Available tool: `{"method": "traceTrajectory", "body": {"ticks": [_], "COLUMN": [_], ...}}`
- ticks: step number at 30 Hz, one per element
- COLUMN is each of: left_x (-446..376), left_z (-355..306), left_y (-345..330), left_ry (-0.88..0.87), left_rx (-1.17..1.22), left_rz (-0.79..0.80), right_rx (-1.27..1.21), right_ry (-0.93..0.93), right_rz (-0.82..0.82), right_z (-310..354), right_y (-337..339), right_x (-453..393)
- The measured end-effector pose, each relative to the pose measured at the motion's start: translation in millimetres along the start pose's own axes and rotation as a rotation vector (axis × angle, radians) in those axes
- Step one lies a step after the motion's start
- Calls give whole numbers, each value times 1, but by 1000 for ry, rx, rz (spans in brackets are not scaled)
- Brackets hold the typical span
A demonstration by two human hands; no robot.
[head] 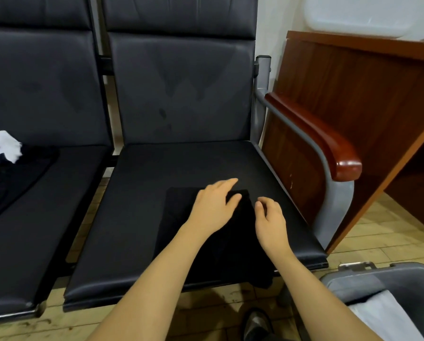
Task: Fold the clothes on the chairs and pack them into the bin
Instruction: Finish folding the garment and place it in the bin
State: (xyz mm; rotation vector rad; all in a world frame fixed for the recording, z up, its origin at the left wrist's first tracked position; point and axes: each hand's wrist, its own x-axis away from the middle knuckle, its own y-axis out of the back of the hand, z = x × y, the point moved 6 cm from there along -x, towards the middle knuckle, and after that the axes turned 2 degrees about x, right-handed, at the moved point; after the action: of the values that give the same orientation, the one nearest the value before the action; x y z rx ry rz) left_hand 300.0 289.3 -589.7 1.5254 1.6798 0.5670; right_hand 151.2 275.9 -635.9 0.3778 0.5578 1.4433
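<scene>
Head view: the left hand (214,207) presses flat on the folded black garment (181,217), while the right hand (270,217), fingers curled, seemingly holds nothing.

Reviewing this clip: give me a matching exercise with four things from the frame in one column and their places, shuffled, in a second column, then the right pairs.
Things:
1. black garment
2. white cloth
3. grey bin
4. wooden armrest

Places:
A. on the floor at lower right
B. on the right-hand seat, under the left hand
C. on the left-hand seat
D. along the right side of the right-hand chair

Pairs: 1-B, 2-C, 3-A, 4-D
</scene>
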Motion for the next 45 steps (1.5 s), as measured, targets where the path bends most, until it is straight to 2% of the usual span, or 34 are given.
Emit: {"method": "traceTrajectory", "body": {"ticks": [3, 6, 11, 13, 15, 19, 23, 26, 28, 30, 33, 35, 39, 42, 45], "left_x": [12, 29, 48, 55, 57, 51, 43, 40, 39, 39, 37, 36, 37, 34, 32], "left_z": [18, 39, 77, 91, 102, 114, 119, 115, 110, 105, 101, 103, 120, 132, 131], "left_y": [21, 32, 26, 19, 16, 17, 19, 22, 24, 25, 29, 27, 19, 22, 25], "left_ry": [20, 19, 76, 131, 178, 241, 231, 191, 162, 132, 102, 116, 265, 348, 343], "left_rx": [-72, -188, -294, -312, -344, -346, -333, -336, -345, -355, -344, -329, -318, -280, -291], "left_rz": [-177, -195, 119, 258, 313, 271, 249, 227, 212, 198, 154, 175, 260, 211, 193], "right_rx": [94, 111, 263, 431, 598, 654, 617, 533, 478, 472, 544, 540, 619, 600, 550], "right_ry": [132, 266, 399, 351, 251, 135, 131, 167, 138, 97, 236, 328, 183, 100, 97], "right_rz": [8, 68, 272, 397, 487, 443, 392, 245, 131, 90, 120, 216, 394, 404, 373], "right_z": [15, 36, 66, 59, 43, 25, 25, 33, 36, 34, 41, 47, 33, 25, 32], "right_y": [-4, -13, -50, -68, -79, -74, -73, -68, -58, -51, -55, -66, -77, -75, -75], "right_x": [1, 2, 3, 2, -1, -18, -28, -31, -34, -36, -28, -20, -20, -26, -30]}}
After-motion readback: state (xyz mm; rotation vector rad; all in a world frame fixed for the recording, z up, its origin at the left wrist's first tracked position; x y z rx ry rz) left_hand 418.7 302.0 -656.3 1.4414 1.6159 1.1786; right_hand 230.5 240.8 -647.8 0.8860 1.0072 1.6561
